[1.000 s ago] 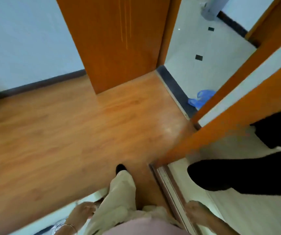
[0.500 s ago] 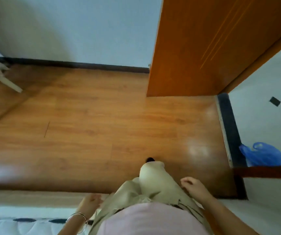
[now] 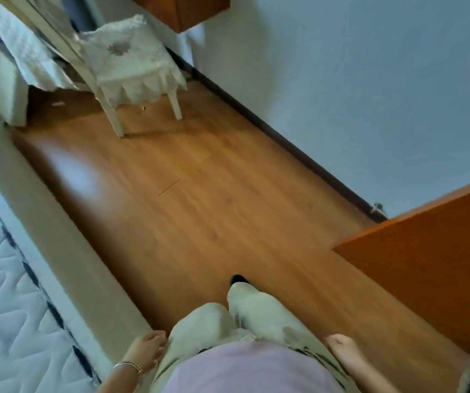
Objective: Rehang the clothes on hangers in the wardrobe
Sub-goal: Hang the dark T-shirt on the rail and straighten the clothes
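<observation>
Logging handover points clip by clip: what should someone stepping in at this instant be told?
Left hand: hangs loose beside the trousers, holding nothing.
Right hand: empty at the person's side.
Job's things: no clothes, hangers or wardrobe in view; only wooden floor, mattress, lace-covered chair and orange door.
Done: cannot tell from this view.
Left: fetch a garment and hanger, then hang it in the wardrobe.

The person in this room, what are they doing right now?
The person seems to be mid-step on the wooden floor, between the mattress and the wall, one black shoe forward. The left hand and the right hand hang relaxed at their sides, holding nothing. A chair with a lace cover stands ahead, and an orange wooden door is on the right. No clothes or hangers show.
</observation>
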`<state>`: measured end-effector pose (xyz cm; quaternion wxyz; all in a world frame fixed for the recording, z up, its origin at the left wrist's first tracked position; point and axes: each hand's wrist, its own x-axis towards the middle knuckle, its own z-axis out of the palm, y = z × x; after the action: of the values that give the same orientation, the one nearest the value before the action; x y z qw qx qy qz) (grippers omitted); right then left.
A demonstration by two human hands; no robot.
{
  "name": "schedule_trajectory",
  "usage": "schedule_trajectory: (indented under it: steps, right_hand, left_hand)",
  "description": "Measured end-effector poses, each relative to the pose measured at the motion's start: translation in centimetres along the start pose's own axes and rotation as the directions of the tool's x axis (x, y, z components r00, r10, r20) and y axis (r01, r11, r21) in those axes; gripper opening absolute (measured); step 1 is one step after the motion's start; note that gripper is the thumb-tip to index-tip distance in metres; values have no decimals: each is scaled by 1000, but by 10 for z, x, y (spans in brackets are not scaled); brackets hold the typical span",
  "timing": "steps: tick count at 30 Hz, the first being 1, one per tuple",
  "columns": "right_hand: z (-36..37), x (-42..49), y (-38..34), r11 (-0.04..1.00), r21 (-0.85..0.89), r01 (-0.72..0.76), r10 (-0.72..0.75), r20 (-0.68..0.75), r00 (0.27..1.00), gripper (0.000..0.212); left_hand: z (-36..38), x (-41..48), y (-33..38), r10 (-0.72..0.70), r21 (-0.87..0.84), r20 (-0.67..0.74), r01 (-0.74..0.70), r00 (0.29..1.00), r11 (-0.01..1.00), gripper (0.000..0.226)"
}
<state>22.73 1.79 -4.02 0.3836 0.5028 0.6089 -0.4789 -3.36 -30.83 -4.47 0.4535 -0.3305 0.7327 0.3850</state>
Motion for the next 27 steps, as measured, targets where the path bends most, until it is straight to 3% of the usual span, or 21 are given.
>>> schedule_trajectory:
  steps: [2,3,5,7,10,13,17,20,22,24,27]
  right_hand:
    - [-78,13,-129,998,-44,40,-43,-82,996,23]
    - [-89,16,-190,987,-162,16,-31,-92,995,21]
    - [-77,25,-221,952,-304,45,-64,-51,997,17]
    - [-82,41,-274,944,-317,89,-111,-53,992,17]
    - [-74,63,-350,885,-436,161,-182,-7,983,17]
    - [-48,79,-435,818,-511,264,-283,42,958,15]
    - [-1,98,-531,772,-544,328,-336,87,938,12]
    - [40,100,-591,738,-611,286,-295,88,951,15]
    - [70,95,-632,683,-678,272,-253,130,959,15]
    - [103,90,-677,632,-710,310,-259,184,948,15]
    - [145,80,-747,594,-698,400,-314,257,914,16]
  left_hand:
    - [8,-18,28,49,-127,-35,-53,998,990,11]
    - [9,-17,38,61,-165,-76,-73,995,984,11]
    - [5,-24,57,72,-230,-116,-98,991,968,11]
    - [-1,-21,59,56,-281,-162,-100,985,955,12]
    - [-18,-12,51,-95,-404,-167,20,981,915,11]
    - [-41,3,44,-135,-437,-166,50,977,898,13]
    - [-89,44,57,-301,-510,-153,185,941,840,20]
    - [-138,69,102,-417,-710,-173,180,892,681,31]
    - [-172,82,137,-377,-690,-176,159,909,706,31]
    - [-208,94,169,-297,-726,-154,96,942,681,16]
    - [-259,113,209,-262,-762,-251,-24,932,647,14]
